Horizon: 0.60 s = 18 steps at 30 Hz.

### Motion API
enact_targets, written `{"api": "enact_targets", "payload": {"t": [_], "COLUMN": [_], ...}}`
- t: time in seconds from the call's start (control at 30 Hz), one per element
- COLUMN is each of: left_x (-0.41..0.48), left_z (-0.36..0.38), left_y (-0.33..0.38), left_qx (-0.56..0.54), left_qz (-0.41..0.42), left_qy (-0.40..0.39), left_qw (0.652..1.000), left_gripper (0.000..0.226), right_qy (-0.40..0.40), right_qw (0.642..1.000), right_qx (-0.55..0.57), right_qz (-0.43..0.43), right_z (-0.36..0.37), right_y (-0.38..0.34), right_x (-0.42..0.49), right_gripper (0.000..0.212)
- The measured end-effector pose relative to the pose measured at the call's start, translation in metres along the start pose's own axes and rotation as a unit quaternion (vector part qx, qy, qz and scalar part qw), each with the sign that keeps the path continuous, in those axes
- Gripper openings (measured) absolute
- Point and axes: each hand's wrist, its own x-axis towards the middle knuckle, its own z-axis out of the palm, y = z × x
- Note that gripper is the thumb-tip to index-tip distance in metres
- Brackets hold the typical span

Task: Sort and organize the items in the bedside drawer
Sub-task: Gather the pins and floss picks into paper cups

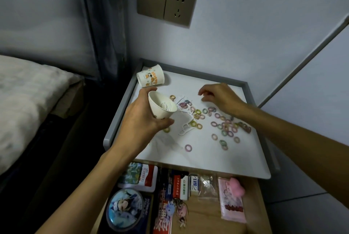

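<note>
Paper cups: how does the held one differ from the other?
The held cup is gripped by the left hand, tilted, mouth toward the camera, white items inside. The other cup lies on its side at the back left corner of the tabletop, cartoon print showing. Both are white paper cups.

We see a smooth, matt white tabletop (207, 158) edged in grey. Small pastel hair rings (224, 128) on it look soft and stretchy. A plain white paper cup (162, 108) is matt. Below, a light wooden drawer (204, 218) holds a glossy round blue-printed case (125, 210), a clear crinkled plastic bag (206, 186) and a fluffy pink plush piece (237, 186).
</note>
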Motion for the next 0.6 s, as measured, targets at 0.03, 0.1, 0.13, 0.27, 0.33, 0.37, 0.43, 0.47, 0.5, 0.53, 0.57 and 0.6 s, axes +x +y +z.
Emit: {"api": "enact_targets", "payload": {"t": [0.03,0.1,0.13,0.27,0.33,0.37,0.43,0.47,0.5,0.53,0.57,0.6], "left_x": [0.000,0.001,0.000,-0.001,-0.001,-0.001,0.000,0.000,0.001,0.001,0.001,0.001], "left_z": [-0.001,0.000,0.000,-0.002,-0.003,-0.003,-0.003,-0.003,-0.004,-0.004,-0.004,-0.003], "left_y": [0.000,0.000,0.000,-0.001,-0.003,-0.003,-0.003,-0.003,-0.003,-0.003,-0.003,-0.003], "left_qx": [0.001,0.002,0.000,-0.003,-0.002,-0.004,-0.004,-0.003,-0.001,0.000,0.000,0.000], "left_qz": [0.001,0.000,-0.001,0.002,0.003,0.002,-0.002,-0.003,-0.001,-0.001,0.000,-0.001], "left_qy": [0.000,-0.002,-0.002,0.000,0.003,0.003,0.006,0.006,0.007,0.006,0.005,0.005], "left_qw": [1.000,1.000,1.000,1.000,1.000,1.000,1.000,1.000,1.000,1.000,1.000,1.000], "left_gripper": [0.086,0.085,0.086,0.086,0.086,0.087,0.087,0.087,0.087,0.086,0.086,0.086], "right_qy": [-0.047,-0.115,-0.132,-0.164,-0.158,-0.151,-0.144,-0.145,-0.148,-0.150,-0.151,-0.148], "right_qw": [0.998,0.988,0.985,0.980,0.981,0.982,0.984,0.983,0.981,0.978,0.975,0.971], "right_qx": [-0.008,-0.036,-0.041,-0.057,-0.066,-0.066,-0.068,-0.077,-0.088,-0.101,-0.119,-0.138], "right_qz": [-0.041,-0.097,-0.107,-0.095,-0.092,-0.087,-0.084,-0.086,-0.092,-0.102,-0.115,-0.130], "right_z": [0.002,0.014,0.021,0.041,0.047,0.047,0.047,0.047,0.047,0.047,0.048,0.049], "right_y": [-0.012,-0.027,-0.031,-0.034,-0.033,-0.031,-0.031,-0.032,-0.033,-0.035,-0.036,-0.039], "right_x": [-0.002,-0.008,-0.011,-0.019,-0.022,-0.024,-0.026,-0.025,-0.025,-0.024,-0.024,-0.026], "right_gripper": [0.017,0.018,0.019,0.031,0.035,0.036,0.032,0.029,0.026,0.025,0.023,0.022]}}
